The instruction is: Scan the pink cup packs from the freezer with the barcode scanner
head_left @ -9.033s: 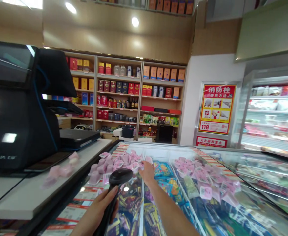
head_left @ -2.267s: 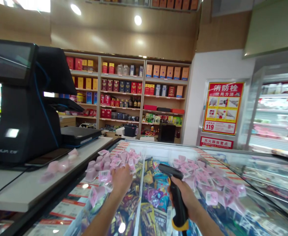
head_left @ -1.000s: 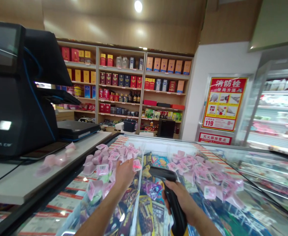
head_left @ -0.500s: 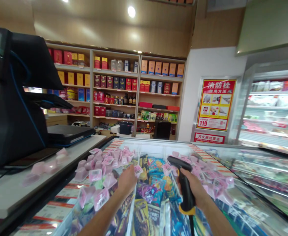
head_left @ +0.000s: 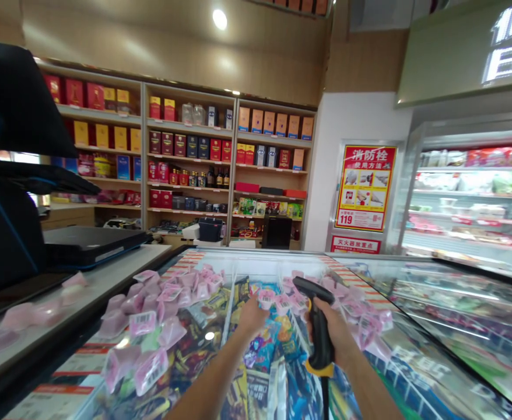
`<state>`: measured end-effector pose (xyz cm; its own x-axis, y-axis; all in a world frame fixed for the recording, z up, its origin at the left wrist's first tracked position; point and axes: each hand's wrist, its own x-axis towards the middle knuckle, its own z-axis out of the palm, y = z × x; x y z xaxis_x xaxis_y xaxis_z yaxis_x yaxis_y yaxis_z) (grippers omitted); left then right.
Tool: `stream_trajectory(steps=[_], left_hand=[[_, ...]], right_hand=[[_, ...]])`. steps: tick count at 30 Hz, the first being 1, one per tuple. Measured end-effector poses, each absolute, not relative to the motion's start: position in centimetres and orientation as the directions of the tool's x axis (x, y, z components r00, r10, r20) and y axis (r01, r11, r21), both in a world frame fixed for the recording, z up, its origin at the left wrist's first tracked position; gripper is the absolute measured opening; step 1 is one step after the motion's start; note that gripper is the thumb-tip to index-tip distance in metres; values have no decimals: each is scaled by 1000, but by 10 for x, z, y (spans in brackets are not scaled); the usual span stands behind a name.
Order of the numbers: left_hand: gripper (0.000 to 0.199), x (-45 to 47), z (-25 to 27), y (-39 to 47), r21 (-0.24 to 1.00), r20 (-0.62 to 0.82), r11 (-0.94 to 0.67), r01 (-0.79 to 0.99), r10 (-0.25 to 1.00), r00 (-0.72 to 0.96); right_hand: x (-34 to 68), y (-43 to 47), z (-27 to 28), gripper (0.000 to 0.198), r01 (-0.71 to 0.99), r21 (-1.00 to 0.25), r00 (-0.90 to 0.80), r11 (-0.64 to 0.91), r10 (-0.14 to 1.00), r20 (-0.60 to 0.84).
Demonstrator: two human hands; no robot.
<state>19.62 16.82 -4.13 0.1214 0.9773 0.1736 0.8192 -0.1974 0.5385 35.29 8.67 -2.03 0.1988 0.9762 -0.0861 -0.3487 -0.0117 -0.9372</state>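
I face tall stocked shelves (head_left: pixel 235 175) beneath a round ceiling light (head_left: pixel 220 19), a white wall (head_left: pixel 365 116) standing to their right.

Along the back I see wooden shelves (head_left: pixel 144 151) of boxed goods, orange-and-blue boxes (head_left: pixel 269 123) at upper right. A red-and-yellow poster (head_left: pixel 365 188) hangs on the white wall (head_left: pixel 326 151). To my right glows a stocked chiller (head_left: pixel 461 240); at left I get a black terminal (head_left: pixel 15 111), partly cut off.
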Motion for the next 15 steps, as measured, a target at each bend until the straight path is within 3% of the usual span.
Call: stream_trajectory(steps=[3, 8, 11, 15], left_hand=[[36, 159, -29, 162, 503, 215, -220, 836, 969, 126], [46, 57, -7, 147, 408, 258, -80, 910, 966, -30], [44, 15, -7, 140, 381, 191, -12, 924, 979, -66], [37, 6, -18, 137, 440, 97, -59, 896, 995, 18]], right_hand=[[350, 88, -24, 29, -321, -946, 189, -44, 976, -110], [330, 86, -29, 31, -297, -952, 124, -72, 986, -113], [314, 84, -31, 34, -245, -965, 78, -91, 990, -113], [305, 85, -39, 40, -182, -975, -17, -131, 991, -130]])
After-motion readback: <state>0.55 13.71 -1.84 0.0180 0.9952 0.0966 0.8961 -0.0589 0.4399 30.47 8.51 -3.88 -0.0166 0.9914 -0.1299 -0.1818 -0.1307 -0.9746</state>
